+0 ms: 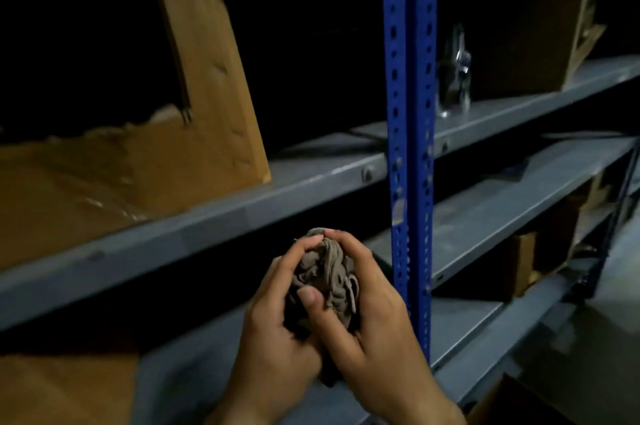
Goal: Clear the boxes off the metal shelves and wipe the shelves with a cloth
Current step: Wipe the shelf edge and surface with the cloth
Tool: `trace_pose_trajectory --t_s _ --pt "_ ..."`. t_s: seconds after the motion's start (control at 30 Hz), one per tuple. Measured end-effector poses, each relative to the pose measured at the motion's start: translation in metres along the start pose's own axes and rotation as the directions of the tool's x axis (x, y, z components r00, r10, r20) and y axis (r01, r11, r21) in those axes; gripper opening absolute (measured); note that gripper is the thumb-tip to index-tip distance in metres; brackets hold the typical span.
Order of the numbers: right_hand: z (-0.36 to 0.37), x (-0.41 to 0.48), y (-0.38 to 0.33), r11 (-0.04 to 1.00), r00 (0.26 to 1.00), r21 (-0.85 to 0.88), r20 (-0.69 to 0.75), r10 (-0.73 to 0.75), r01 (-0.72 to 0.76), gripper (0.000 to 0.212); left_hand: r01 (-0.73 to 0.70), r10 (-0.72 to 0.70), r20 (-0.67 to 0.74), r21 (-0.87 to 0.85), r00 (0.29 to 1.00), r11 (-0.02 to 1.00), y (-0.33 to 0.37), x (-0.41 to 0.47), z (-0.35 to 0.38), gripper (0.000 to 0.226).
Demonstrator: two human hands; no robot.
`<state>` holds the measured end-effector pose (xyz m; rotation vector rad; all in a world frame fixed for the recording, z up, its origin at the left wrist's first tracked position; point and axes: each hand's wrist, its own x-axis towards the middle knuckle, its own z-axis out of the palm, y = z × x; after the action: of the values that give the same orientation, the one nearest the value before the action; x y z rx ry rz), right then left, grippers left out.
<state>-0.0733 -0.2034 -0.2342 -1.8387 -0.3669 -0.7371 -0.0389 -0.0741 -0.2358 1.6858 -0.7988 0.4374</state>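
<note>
1. Crumpled grey-brown cloth [325, 272] at 6 o'clock, balled up between both hands, held in front of the shelves and touching none.
2. Left hand [277, 331] cups it from 7 o'clock, fingers curled over the top; grip clamped on the cloth.
3. Right hand [367, 320] wraps it from 5 o'clock, thumb pressed on the front; grip also clamped on the cloth.
4. Grey metal shelf [242, 213] runs from 8 to 2 o'clock; torn open brown cardboard box [194, 147] sits on it at 9 o'clock.
5. Blue perforated metal upright [408, 113] at 12 o'clock, running down just beside the right hand.
6. Clear shiny object [453, 78] at 1 o'clock, blurred; second brown cardboard box [536, 36] at 2 o'clock.
7. Small cardboard box [519, 262] on a lower shelf, 4 o'clock.
</note>
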Motion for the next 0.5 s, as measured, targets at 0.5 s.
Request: trace_pose_trajectory --t_s 0.5 --pt "-0.015 0.077 -0.126 0.97 0.98 0.222 0.143 -0.135 0.101 0.06 -0.163 0.237 -0.272 0.269 0.933 0.949 0.107 0.065 -0.06 0.06"
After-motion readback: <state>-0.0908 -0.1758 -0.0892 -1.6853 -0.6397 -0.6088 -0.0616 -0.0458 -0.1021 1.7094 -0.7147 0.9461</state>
